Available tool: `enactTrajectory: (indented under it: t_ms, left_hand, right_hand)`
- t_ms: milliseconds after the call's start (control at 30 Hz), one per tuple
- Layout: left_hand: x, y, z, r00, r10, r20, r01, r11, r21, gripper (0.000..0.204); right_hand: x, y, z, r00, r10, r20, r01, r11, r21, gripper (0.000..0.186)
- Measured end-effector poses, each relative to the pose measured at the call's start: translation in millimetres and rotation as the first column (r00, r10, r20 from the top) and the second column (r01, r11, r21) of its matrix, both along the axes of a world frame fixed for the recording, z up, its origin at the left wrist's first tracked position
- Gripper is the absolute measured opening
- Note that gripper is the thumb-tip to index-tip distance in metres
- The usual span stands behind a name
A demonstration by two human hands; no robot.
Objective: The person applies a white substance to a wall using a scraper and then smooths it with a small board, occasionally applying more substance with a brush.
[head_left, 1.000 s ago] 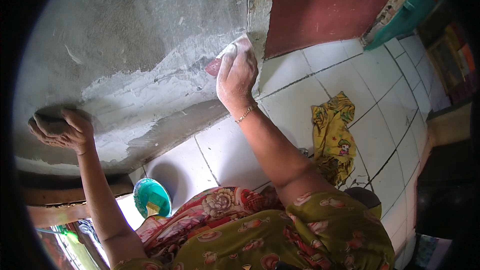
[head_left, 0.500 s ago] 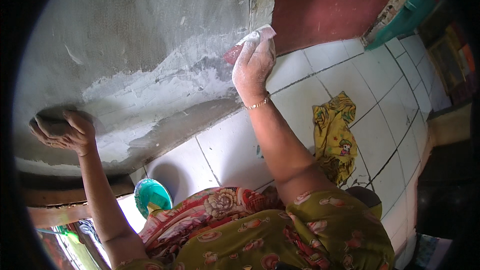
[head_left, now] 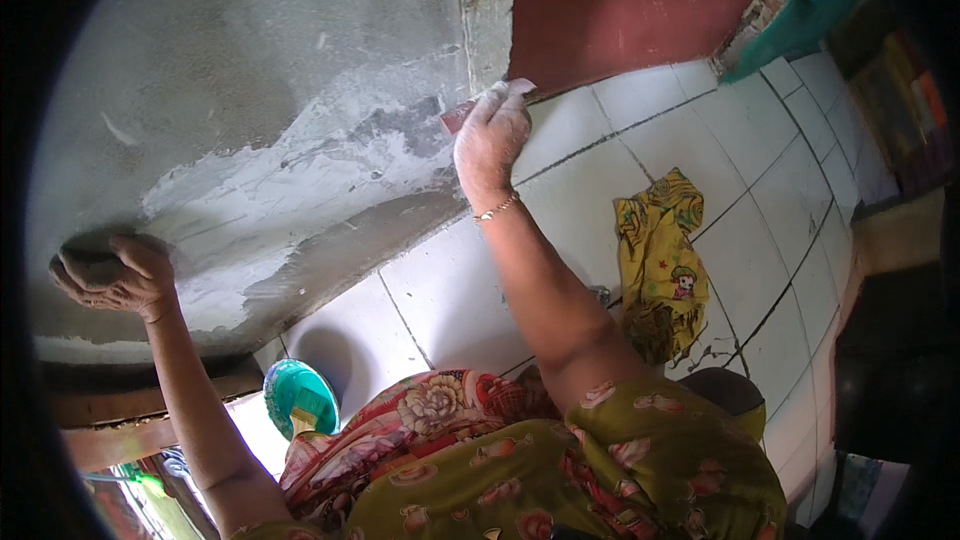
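the right hand (head_left: 490, 135) is dusted white and presses a small flat scraper (head_left: 462, 116) against the grey plaster wall (head_left: 250, 70), fingers closed over the blade so that only its reddish corner on the left and a pale edge at the top show past the knuckles. the tool sits at the right end of a broad pale smear of fresh filler (head_left: 300, 180) that runs slanting across the wall, just left of the dark red panel (head_left: 620, 0) and right at the wall's vertical corner edge. a thin bracelet (head_left: 497, 207) circles the wrist.

the left hand (head_left: 115, 275) is raised far out on the left, palm cupped upward with the fingers curled around a grey lump of putty (head_left: 85, 262), close to the wall's lower pale edge.

below lie white floor tiles (head_left: 600, 190), with a crumpled yellow printed cloth (head_left: 660, 260) on them to the right of the right forearm. a teal bowl (head_left: 300, 395) with a brush in it stands near the person's floral garment (head_left: 560, 470). nothing lies between the scraper and the wall.

compared with half a second earlier, the right hand has slid further up and to the right along the smear, reaching the corner by the red panel; the left hand has kept its place with the lump.
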State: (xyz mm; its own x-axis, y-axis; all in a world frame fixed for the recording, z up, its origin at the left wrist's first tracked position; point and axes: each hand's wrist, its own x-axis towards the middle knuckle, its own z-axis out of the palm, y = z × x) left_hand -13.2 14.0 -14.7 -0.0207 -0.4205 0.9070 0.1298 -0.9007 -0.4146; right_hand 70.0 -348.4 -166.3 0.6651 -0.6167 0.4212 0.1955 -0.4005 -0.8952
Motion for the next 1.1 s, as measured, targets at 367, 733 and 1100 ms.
enactTrajectory:
  t_ms: [367,733,1100]
  left_hand:
    - [0,-5,2,0.998,-0.038,-0.043,0.037,0.999,-0.017,0.063]
    - [-16,-157,-84,0.502,-0.346,-0.793,0.478,0.875,-0.079,0.073]
    - [34,-308,-174,0.436,0.582,-0.687,0.115,0.721,0.683,0.067]
  right_hand:
    - [-75,2,-231,0.785,0.188,-0.590,-0.449,0.829,-0.333,0.023]
    - [-189,17,-153,0.301,0.490,-0.818,-0.925,0.357,-0.126,0.037]
    - [-140,-112,-116,0.306,0.046,-0.951,-0.946,0.124,-0.298,0.020]
